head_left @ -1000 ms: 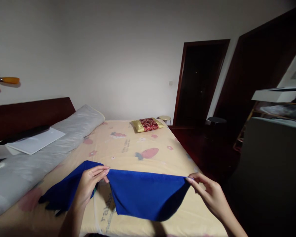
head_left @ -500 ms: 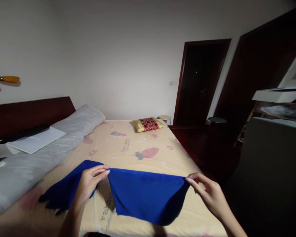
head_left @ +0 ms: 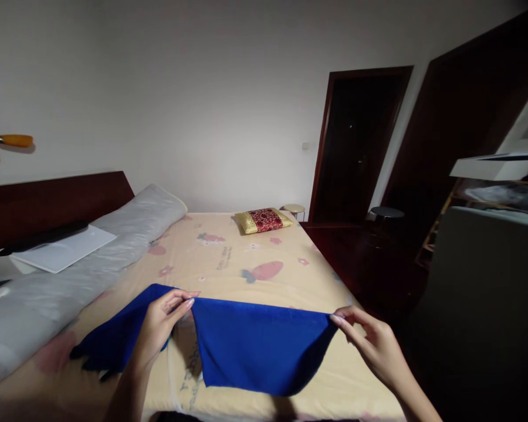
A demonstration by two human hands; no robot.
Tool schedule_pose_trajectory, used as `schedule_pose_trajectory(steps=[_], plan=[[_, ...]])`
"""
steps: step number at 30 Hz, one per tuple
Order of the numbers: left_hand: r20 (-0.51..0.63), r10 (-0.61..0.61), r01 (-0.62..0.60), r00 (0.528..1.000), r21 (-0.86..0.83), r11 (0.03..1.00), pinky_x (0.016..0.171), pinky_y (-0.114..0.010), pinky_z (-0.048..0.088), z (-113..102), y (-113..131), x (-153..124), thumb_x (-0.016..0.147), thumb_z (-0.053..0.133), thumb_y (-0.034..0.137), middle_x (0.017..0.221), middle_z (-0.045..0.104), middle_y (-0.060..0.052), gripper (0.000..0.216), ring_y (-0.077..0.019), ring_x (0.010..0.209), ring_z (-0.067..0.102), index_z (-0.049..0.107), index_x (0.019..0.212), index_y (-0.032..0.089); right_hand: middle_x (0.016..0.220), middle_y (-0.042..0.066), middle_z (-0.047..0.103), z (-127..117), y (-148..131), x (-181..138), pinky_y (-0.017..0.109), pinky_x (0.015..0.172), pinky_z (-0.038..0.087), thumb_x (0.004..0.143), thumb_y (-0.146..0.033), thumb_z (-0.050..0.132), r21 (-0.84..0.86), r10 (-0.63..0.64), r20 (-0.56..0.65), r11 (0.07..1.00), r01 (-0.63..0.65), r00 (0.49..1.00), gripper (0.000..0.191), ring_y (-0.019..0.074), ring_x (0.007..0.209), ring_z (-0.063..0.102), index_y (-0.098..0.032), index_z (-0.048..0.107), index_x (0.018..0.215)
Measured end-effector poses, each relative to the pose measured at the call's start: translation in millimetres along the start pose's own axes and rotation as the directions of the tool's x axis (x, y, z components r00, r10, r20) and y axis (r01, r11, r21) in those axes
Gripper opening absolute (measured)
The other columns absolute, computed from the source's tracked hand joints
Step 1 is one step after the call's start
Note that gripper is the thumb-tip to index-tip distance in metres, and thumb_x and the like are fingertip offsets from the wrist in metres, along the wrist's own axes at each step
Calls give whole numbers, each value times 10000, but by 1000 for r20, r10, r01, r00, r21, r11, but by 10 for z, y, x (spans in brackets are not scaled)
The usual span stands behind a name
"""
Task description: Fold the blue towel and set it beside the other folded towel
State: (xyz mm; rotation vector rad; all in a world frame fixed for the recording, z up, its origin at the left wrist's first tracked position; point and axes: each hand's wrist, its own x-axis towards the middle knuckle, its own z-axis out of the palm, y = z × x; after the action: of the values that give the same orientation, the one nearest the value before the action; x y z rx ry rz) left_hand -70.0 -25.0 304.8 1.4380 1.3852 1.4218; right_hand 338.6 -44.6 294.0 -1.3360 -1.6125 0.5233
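Note:
A bright blue cloth hangs stretched between my two hands just above the bed. My left hand pinches its top edge near the middle left, and the cloth's left end trails down onto the sheet. At the cloth's right corner, my right hand pinches the fabric with fingertips. The part between my hands sags in a broad flap over the cream sheet printed with strawberries.
A long grey bolster lies along the dark headboard, with a white flat item on it. A small red and gold pillow sits at the far end. Dark doors, stools and a grey cabinet stand right.
The cloth's hanging lower edge has shifted slightly, and my hands have barely moved, still holding its top edge taut.

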Motion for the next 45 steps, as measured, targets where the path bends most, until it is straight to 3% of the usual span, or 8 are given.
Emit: schedule_pose_trajectory(steps=[6,45], plan=[[-32,-35,35,999,-10,999,638,-208,458,-12,0,-14,666,745,433,694,664,40,274,-118,696,590,626,777,212,667,21,673,7,5,15,225,501,471,766,-573,599,-1,-5,-3,1000,5,1000,361,140,595,566,-226,685,712],[-43,-32,33,999,35,999,678,-252,465,-12,67,-31,647,742,436,737,663,7,284,-150,734,607,638,762,199,673,22,686,5,-2,9,228,506,477,784,-564,588,-32,-33,-3,999,33,999,357,148,612,581,-227,683,713]])
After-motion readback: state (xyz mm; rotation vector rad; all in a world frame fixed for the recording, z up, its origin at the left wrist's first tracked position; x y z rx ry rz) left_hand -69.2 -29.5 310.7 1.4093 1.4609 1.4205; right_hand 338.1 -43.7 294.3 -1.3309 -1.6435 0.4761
